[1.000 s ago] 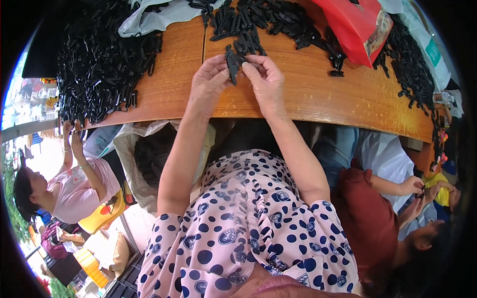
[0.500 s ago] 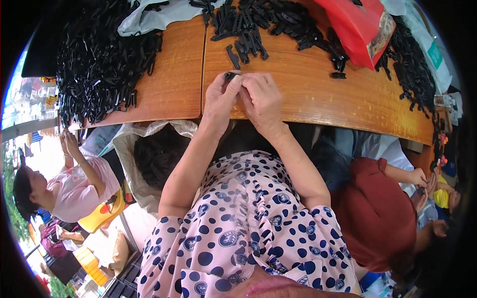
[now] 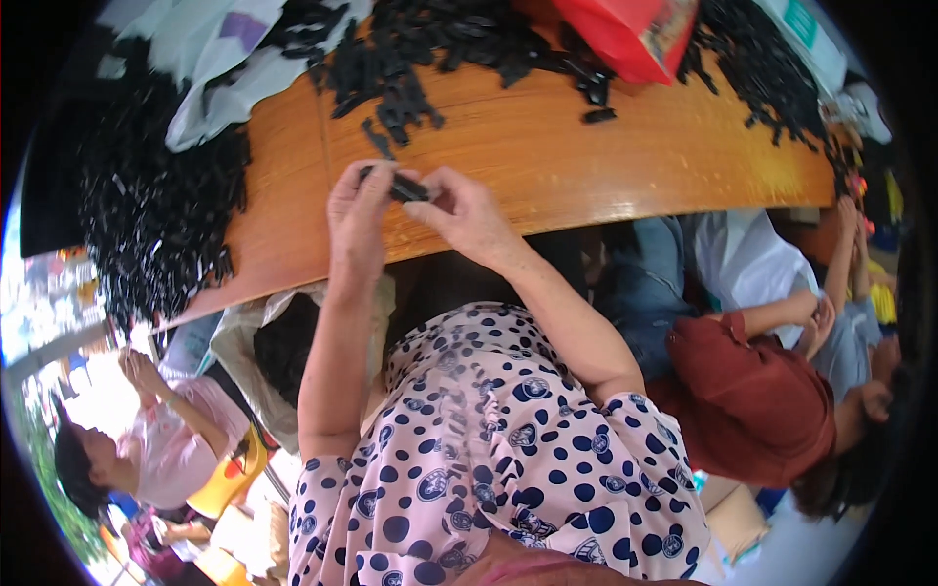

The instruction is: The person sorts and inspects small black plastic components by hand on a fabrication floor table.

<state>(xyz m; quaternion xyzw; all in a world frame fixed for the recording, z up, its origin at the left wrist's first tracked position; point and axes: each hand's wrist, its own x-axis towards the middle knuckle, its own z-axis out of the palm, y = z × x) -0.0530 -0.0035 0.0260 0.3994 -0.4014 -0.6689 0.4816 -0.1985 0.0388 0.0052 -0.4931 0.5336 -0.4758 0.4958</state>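
Observation:
Between my two hands, over the near part of the wooden table (image 3: pixel 547 156), is a short, dark, bar-shaped plastic part (image 3: pixel 408 188). My left hand (image 3: pixel 358 210) is closed, with thumb and fingers pinching the part's left end. At its right end the thumb and fingertips of my right hand (image 3: pixel 467 213) also grip it. The part's exact kind is too blurred to make out. Just beyond my left fingertips lies a loose black plastic piece (image 3: pixel 377 140), at the near side of a pile of similar black pieces (image 3: pixel 391 93).
A large heap of black pieces (image 3: pixel 147 205) covers the table's left end; another heap (image 3: pixel 767 78) lies far right. A red bag (image 3: pixel 635 34) and a white plastic bag (image 3: pixel 220 78) rest at the back. An open sack (image 3: pixel 244 342) stands below the edge. People sit on both sides.
The view has swung, so the table sits tilted. My hands have drawn slightly apart, and the black part between them shows along more of its length.

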